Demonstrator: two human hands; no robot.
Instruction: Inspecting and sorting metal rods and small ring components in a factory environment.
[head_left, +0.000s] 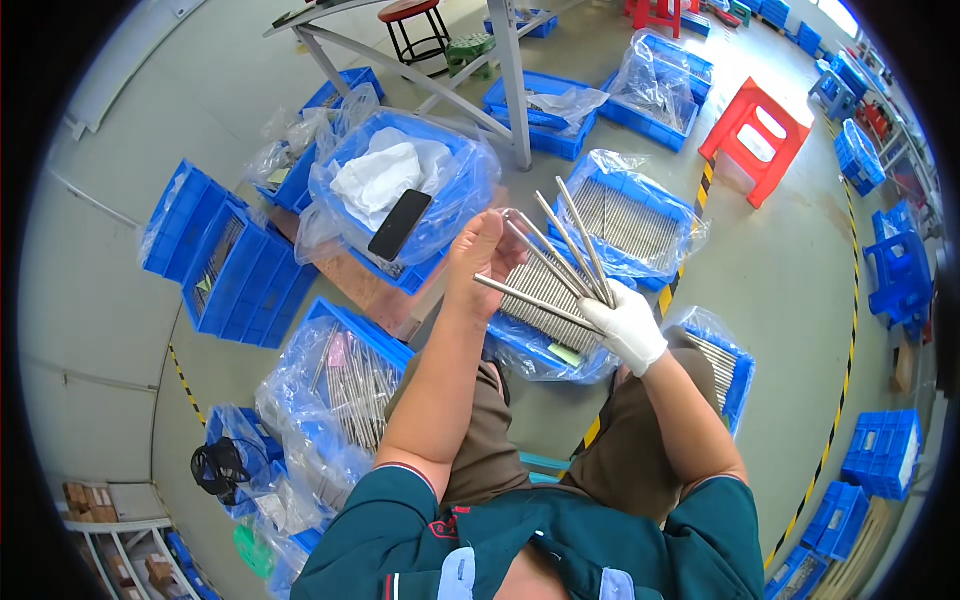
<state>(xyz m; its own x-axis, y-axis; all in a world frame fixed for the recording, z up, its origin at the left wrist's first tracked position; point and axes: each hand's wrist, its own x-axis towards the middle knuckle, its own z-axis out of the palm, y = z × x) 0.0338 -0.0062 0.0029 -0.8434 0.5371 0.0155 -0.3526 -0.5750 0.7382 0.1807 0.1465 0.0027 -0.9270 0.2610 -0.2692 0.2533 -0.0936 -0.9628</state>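
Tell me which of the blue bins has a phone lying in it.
The plastic-lined blue bin up and left of the bare left hand: a black phone lies on its liner beside white cloth. The other bins nearby hold metal rods.

Teal short-sleeved shirt [540, 545] trimmed with red cuff edging, two pale blue chest pockets, brown trousers [620, 440], white knit glove worn on right hand [628, 322], left hand [478, 262] left bare

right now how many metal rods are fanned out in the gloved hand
4 rods fan out from the gloved right hand: one points left toward the bare left hand, three angle up-left. More may hide behind them.
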